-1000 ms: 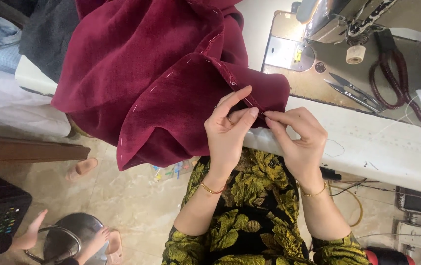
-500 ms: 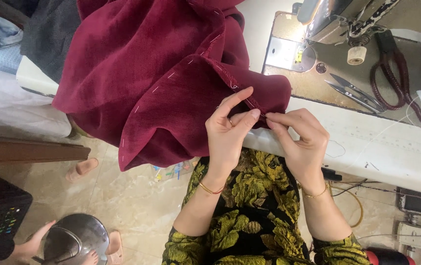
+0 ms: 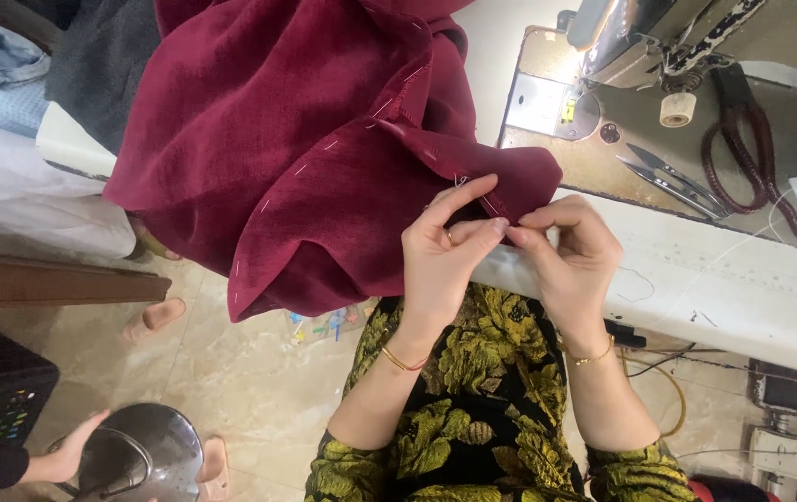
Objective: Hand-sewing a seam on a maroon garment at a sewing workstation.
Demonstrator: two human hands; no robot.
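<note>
A large dark red cloth (image 3: 305,158) with white basting stitches along its folded edge hangs off the sewing table toward the floor. My left hand (image 3: 440,256) pinches the folded hem of the cloth between thumb and fingers. My right hand (image 3: 570,256) meets it fingertip to fingertip at the same spot on the hem, gripping something too small to make out. Both wrists carry thin gold bangles. My lap in a black and yellow flowered garment (image 3: 473,409) lies below the hands.
A sewing machine (image 3: 668,37) stands at the top right on the white table (image 3: 724,288), with thread snips (image 3: 668,177), dark-handled shears (image 3: 747,139) and a thread spool (image 3: 677,109). At bottom left another person's hand (image 3: 68,455) holds a steel pot (image 3: 143,455). A sandal (image 3: 152,318) lies on the tiled floor.
My hands stay at the same place on the hem with only slight finger movement. The other person's hand and the steel pot have shifted at the bottom left.
</note>
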